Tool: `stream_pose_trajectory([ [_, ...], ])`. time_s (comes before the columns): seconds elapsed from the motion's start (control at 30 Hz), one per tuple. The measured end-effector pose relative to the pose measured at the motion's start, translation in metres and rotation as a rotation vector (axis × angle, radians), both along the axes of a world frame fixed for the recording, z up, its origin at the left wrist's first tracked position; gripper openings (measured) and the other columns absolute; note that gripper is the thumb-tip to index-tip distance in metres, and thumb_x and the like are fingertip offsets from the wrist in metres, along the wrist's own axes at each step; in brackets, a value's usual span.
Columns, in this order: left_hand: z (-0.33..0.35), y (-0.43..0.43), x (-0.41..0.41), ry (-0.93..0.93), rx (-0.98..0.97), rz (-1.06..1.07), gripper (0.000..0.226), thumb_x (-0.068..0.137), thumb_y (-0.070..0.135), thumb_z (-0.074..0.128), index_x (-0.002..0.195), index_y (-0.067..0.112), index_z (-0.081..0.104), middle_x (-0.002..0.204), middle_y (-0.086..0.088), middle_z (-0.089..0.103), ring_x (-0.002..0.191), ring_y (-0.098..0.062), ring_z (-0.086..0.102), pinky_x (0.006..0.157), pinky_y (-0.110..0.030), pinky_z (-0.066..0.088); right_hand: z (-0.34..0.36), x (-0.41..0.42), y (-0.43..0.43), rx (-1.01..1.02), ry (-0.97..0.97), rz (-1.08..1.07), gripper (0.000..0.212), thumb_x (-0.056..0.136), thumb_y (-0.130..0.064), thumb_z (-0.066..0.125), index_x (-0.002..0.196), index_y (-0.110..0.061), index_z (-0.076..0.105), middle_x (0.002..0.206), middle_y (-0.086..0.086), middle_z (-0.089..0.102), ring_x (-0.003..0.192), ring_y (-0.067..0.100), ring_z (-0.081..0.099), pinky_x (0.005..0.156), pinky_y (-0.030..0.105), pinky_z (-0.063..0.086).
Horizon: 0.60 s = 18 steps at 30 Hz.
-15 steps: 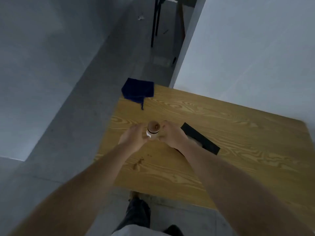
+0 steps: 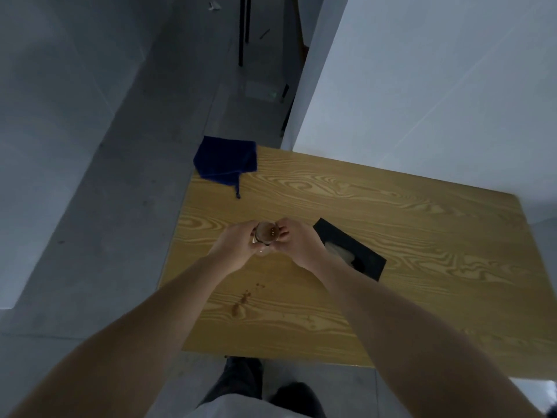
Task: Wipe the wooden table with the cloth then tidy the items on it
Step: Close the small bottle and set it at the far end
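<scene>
Head view: both hands working over the table (image 2: 391, 236).
Left hand (image 2: 238, 248): gripping jar (image 2: 265, 236).
Right hand (image 2: 298, 242): pinching its lid.
Cloth (image 2: 224, 161): lying unused.
Stains (image 2: 244, 297): still waiting.

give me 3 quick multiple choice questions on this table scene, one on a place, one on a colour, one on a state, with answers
1. Where is the cloth?
A. at the table's far left corner, hanging over the edge
B. in the right hand
C. on the floor

2. What colour is the cloth?
A. white
B. dark blue
C. red

3. What are the hands doing?
A. resting flat on the table
B. wiping
C. holding a small jar between them

Answers:
1 A, it lies on that corner, partly past the edge.
2 B, it shows deep blue against the wood.
3 C, the left hand and right hand both grip the jar above the table.
</scene>
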State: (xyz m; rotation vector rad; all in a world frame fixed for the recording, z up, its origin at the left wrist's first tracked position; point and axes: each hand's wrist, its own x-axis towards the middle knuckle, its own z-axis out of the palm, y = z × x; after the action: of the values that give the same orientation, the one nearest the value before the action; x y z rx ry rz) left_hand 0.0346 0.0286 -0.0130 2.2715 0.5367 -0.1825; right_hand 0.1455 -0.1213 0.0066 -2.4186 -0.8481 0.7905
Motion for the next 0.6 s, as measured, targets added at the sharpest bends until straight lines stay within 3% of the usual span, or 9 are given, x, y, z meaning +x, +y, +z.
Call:
stream_pose_trajectory([
  [0.37, 0.069, -0.005, 0.059, -0.154, 0.035, -0.141, 0.036, 0.088, 0.029, 0.082, 0.123, 0.025, 0.072, 0.107, 0.008, 0.076, 0.1, -0.01, 0.069, 0.09, -0.042, 0.06, 0.06, 0.041, -0.029, 0.15, -0.098, -0.106, 0.04, 0.088, -0.02, 0.084, 0.125, -0.015, 0.069, 0.115, 0.0, 0.077, 0.107, 0.013, 0.071, 0.094, 0.036, 0.059],
  [0.6, 0.108, -0.069, 0.124, -0.235, 0.056, -0.249, 0.041, 0.087, 0.027, 0.085, 0.125, 0.021, 0.072, 0.108, 0.002, 0.078, 0.099, -0.016, 0.072, 0.088, -0.042, 0.061, 0.099, 0.087, -0.101, 0.148, -0.176, -0.228, 0.041, 0.089, -0.017, 0.082, 0.127, -0.014, 0.068, 0.116, 0.0, 0.076, 0.105, 0.01, 0.069, 0.089, 0.025, 0.053],
])
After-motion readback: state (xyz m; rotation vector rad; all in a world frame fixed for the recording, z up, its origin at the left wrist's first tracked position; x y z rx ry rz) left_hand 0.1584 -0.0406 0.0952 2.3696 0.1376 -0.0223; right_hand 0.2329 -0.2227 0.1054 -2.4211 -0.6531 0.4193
